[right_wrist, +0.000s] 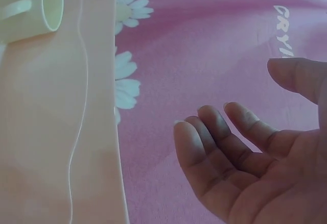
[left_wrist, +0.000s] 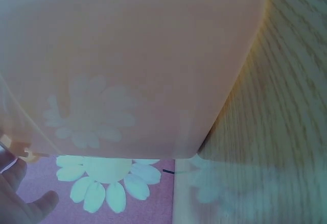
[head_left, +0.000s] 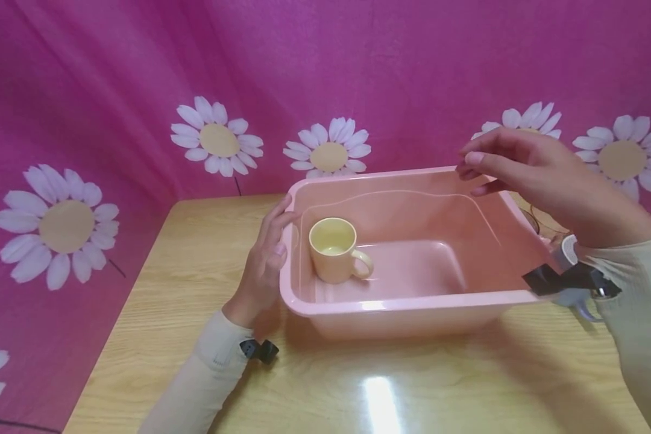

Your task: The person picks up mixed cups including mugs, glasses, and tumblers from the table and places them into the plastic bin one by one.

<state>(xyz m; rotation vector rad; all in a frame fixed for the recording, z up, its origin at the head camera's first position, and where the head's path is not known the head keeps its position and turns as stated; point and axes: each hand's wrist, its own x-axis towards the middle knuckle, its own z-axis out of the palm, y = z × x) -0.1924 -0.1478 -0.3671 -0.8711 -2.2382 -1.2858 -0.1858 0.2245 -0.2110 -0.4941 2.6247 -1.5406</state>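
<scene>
Magenta daisy-print fabric (head_left: 412, 72), apparently a curtain, backs a wood-grained table (head_left: 195, 259) catching glare (head_left: 381, 405).

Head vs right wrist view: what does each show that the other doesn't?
Head only: the wooden table, both sleeves, and how the left hand rests at the end of the pink tub.

Right wrist only: white lettering on the cloth, and the palm side of the right hand.

Both: the yellow mug with its handle, inside the tub; the right hand, holding nothing; the cloth with white flowers.
</scene>
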